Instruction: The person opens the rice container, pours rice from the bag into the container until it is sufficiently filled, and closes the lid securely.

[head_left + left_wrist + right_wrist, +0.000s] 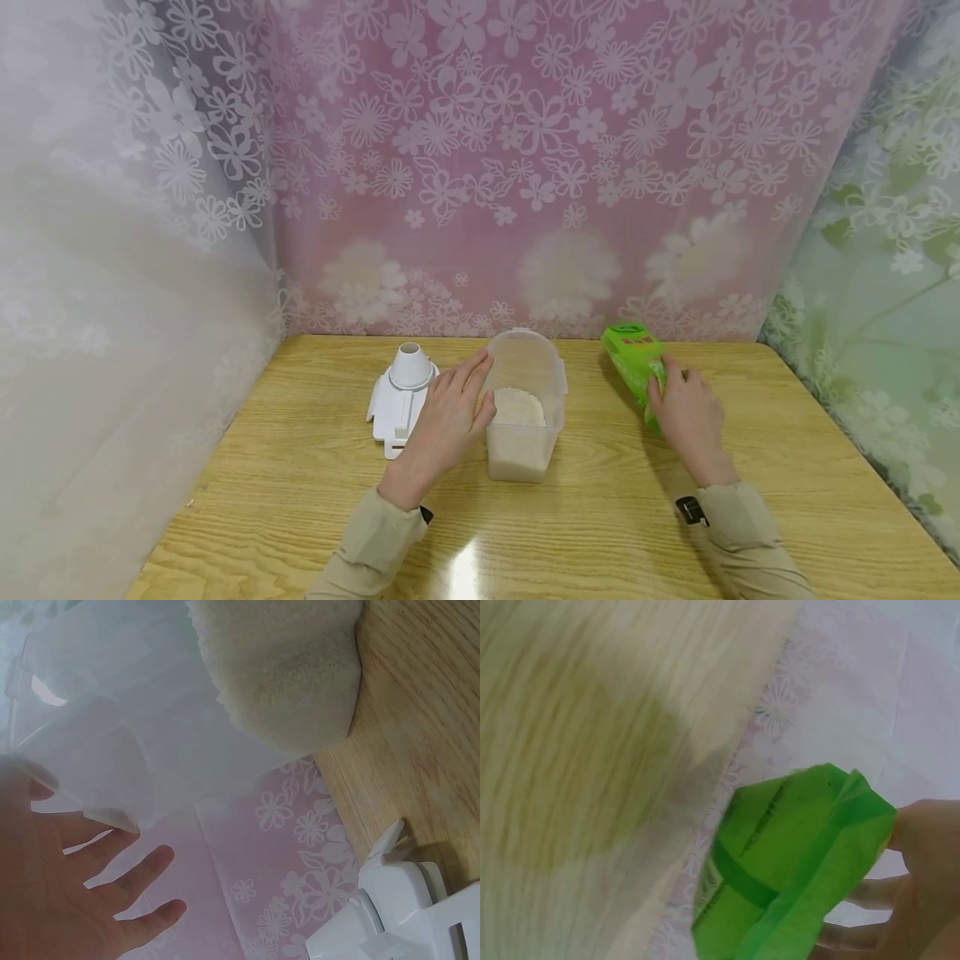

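Observation:
A translucent plastic container (525, 450) with white rice (285, 675) in its lower part stands mid-table. My left hand (450, 417) is at its left side, fingers extended and spread, the thumb and index fingertips right at the rim in the left wrist view. To the right, my right hand (688, 412) grips a bright green plastic bag (633, 354) by its near end, thumb on one side and fingers on the other. The bag (780, 862) looks creased and slopes away from the hand; its contents are hidden.
Left of the container lies a white plastic lid-like piece (390, 408) with a cone-shaped spout (410, 367), partly behind my left hand. A pink floral curtain (525, 167) hangs along the back edge of the wooden table (300, 500), with more floral sheets at both sides.

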`<state>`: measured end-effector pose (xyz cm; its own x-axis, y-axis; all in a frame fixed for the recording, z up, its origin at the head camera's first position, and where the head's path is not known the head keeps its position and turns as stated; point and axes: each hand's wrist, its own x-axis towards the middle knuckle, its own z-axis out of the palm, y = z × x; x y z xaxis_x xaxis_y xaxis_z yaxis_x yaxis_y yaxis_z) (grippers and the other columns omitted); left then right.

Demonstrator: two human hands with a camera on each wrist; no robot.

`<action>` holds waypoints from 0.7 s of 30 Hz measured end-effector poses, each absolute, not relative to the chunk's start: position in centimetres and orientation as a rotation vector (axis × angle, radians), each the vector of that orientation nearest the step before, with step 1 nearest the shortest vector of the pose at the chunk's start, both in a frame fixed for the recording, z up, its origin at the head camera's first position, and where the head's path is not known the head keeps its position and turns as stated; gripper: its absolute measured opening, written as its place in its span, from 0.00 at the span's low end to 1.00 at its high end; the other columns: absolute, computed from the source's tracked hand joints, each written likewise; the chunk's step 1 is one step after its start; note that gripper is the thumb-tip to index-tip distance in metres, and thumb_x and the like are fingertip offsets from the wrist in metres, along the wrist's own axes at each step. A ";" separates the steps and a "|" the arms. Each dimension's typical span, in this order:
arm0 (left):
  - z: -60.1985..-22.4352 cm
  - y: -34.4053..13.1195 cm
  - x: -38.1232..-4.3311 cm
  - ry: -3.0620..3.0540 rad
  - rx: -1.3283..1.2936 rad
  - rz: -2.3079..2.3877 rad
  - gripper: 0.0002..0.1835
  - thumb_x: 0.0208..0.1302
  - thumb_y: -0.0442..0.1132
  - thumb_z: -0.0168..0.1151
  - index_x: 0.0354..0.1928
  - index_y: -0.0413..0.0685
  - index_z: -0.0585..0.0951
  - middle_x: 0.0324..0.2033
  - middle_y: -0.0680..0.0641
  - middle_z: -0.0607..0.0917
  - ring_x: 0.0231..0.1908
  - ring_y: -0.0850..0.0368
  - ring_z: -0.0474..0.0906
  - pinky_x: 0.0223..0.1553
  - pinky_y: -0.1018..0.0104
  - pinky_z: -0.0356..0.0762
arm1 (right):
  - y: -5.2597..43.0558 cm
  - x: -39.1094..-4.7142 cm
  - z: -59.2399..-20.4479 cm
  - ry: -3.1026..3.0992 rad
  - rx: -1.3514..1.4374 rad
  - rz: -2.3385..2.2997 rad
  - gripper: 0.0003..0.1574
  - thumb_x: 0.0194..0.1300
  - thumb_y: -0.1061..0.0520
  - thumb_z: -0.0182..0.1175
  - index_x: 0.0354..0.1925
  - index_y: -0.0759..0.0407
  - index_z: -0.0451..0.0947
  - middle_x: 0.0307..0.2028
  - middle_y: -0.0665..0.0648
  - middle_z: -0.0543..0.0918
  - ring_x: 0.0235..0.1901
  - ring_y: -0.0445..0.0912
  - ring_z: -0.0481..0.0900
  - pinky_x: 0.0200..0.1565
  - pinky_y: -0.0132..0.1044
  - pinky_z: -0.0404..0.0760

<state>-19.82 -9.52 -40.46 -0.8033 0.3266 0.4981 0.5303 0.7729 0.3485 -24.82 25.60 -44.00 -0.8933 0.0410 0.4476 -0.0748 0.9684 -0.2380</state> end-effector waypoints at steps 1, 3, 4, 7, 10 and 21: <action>-40.5 -9.5 -19.8 -2.552 -0.649 -0.675 0.27 0.77 0.43 0.47 0.72 0.40 0.69 0.73 0.43 0.69 0.65 0.39 0.71 0.67 0.42 0.65 | 25.6 -24.8 -44.0 -2.677 0.022 0.344 0.31 0.75 0.52 0.54 0.67 0.70 0.67 0.47 0.84 0.76 0.27 0.70 0.78 0.16 0.55 0.73; -40.4 -9.5 -19.8 -2.553 -0.650 -0.671 0.27 0.77 0.43 0.47 0.72 0.40 0.69 0.73 0.43 0.69 0.65 0.39 0.71 0.67 0.42 0.65 | 25.7 -24.6 -44.0 -2.731 0.012 0.345 0.31 0.75 0.51 0.53 0.67 0.70 0.67 0.47 0.85 0.76 0.24 0.67 0.78 0.14 0.52 0.71; -40.4 -9.5 -19.8 -2.554 -0.649 -0.669 0.27 0.77 0.43 0.47 0.72 0.40 0.69 0.73 0.43 0.69 0.65 0.39 0.71 0.67 0.42 0.65 | 25.7 -24.5 -44.0 -2.755 0.008 0.345 0.31 0.75 0.51 0.53 0.67 0.70 0.67 0.47 0.85 0.75 0.23 0.65 0.77 0.14 0.50 0.70; -40.4 -9.6 -19.8 -2.559 -0.650 -0.667 0.27 0.77 0.43 0.47 0.72 0.40 0.69 0.73 0.43 0.69 0.65 0.39 0.71 0.68 0.42 0.65 | 25.7 -24.3 -44.1 -2.816 -0.006 0.341 0.32 0.75 0.49 0.54 0.66 0.70 0.67 0.49 0.85 0.74 0.20 0.62 0.75 0.14 0.49 0.69; -40.4 -9.5 -19.8 -2.561 -0.648 -0.668 0.27 0.77 0.43 0.47 0.72 0.40 0.69 0.73 0.44 0.69 0.65 0.39 0.71 0.68 0.42 0.65 | 25.8 -24.2 -44.2 -2.834 -0.010 0.316 0.33 0.74 0.47 0.56 0.65 0.70 0.68 0.49 0.84 0.74 0.18 0.59 0.73 0.13 0.47 0.68; -40.4 -9.5 -19.7 -2.560 -0.641 -0.678 0.27 0.77 0.43 0.47 0.72 0.40 0.70 0.73 0.44 0.69 0.65 0.39 0.71 0.67 0.41 0.65 | 26.1 -24.0 -44.2 -2.838 0.003 0.402 0.37 0.80 0.41 0.46 0.67 0.71 0.67 0.53 0.84 0.71 0.30 0.69 0.79 0.20 0.54 0.77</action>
